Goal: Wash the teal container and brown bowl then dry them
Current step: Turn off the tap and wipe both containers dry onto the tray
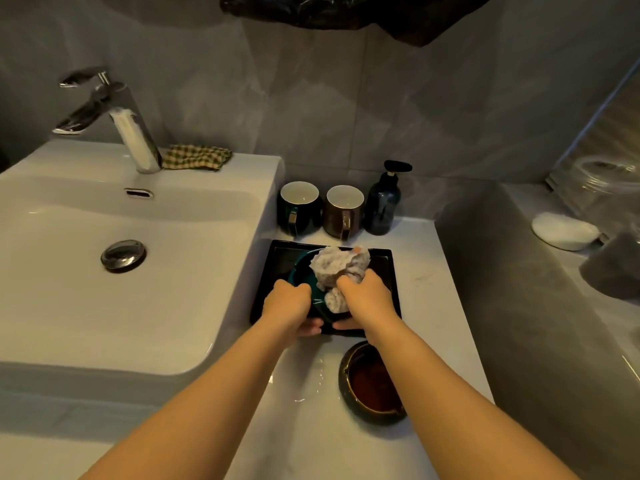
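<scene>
Two bare forearms (207, 393) reach in from below. The left hand (287, 306) curls its fingers round the near rim of the round teal container (304, 271), over the flat black tray (384, 265). The right hand (367, 299) squeezes a crumpled grey cloth (337, 268) against the container. The round brown glazed bowl (372, 386) sits on the wet white counter (311, 427), just this side of the tray, under the right arm. The right hand is nearer to it.

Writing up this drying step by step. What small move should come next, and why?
Probably wipe the cloth around inside the teal container: the right hand grips the cloth bunched into it, the left hand holds its rim over the black tray, and the brown bowl sits apart on the counter.
</scene>
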`<state>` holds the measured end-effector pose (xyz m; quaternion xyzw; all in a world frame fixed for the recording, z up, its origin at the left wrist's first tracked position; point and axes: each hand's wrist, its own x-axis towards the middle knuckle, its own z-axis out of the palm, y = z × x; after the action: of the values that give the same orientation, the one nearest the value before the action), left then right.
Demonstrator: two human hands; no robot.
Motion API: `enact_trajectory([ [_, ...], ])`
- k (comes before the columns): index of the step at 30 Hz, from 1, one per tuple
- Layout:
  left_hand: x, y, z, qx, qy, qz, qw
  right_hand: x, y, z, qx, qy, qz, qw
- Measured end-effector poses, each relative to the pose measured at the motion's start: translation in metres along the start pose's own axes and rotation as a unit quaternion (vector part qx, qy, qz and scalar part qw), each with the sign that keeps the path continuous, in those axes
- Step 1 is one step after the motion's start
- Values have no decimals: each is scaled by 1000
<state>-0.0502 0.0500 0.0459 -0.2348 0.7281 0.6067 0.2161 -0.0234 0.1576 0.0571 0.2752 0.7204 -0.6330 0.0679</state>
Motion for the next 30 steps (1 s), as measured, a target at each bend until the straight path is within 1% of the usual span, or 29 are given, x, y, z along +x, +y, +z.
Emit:
enact_trajectory([
  [2, 13, 3, 1, 4, 33, -20, 999, 12, 1, 4, -27, -21, 18, 999],
  [5, 34, -2, 2, 16, 59, -23, 998, 30, 14, 6, -142, 35, -8, 989],
  [7, 42, -5, 2, 16, 66, -29, 997, 36, 24, 3, -174, 77, -16, 982],
  [10, 46, -5, 1, 10, 73, -26, 997, 40, 30, -2, -127, 95, -17, 987],
  [12, 47, -5, -3, 22, 81, 5, 996, 39, 29, -4, -100, 85, -24, 991],
  [14, 45, -6, -7, 67, 98, 46, 992, 38, 29, -6, -84, 78, -33, 993],
  [15, 43, -9, -9, 119, 106, 74, 984, 37, 29, -7, -74, 74, -32, 994],
  [16, 40, -12, -9, 195, 115, 106, 968, 36, 30, -7, -64, 70, -32, 995],
  [17, 36, -16, -8, 285, 129, 139, 940, 34, 31, -7, -57, 65, -30, 996],
  [18, 31, -20, -8, 367, 159, 182, 898, 31, 31, -7, -49, 63, -29, 996],
  [19, 27, -22, -7, 428, 193, 241, 849, 29, 31, -6, -43, 63, -27, 997],
  [21, 23, -22, -5, 492, 238, 382, 745, 28, 34, -6, -41, 71, -29, 996],
  [22, 25, -22, -3, 521, 232, 428, 702, 27, 35, -6, -47, 75, -30, 996],
  [23, 25, -20, -1, 557, 190, 434, 682, 26, 37, -6, -59, 78, -28, 995],
  [25, 28, -19, 1, 619, 97, 387, 676, 25, 41, -5, -84, 74, -22, 993],
  [26, 31, -20, 1, 628, 75, 381, 674, 24, 42, -5, -95, 70, -18, 993],
  [27, 33, -21, -1, 632, 62, 379, 673, 24, 43, -5, -105, 68, -13, 992],
  [30, 36, -21, -7, 639, 60, 390, 660, 26, 42, -6, -138, 60, -1, 989],
])
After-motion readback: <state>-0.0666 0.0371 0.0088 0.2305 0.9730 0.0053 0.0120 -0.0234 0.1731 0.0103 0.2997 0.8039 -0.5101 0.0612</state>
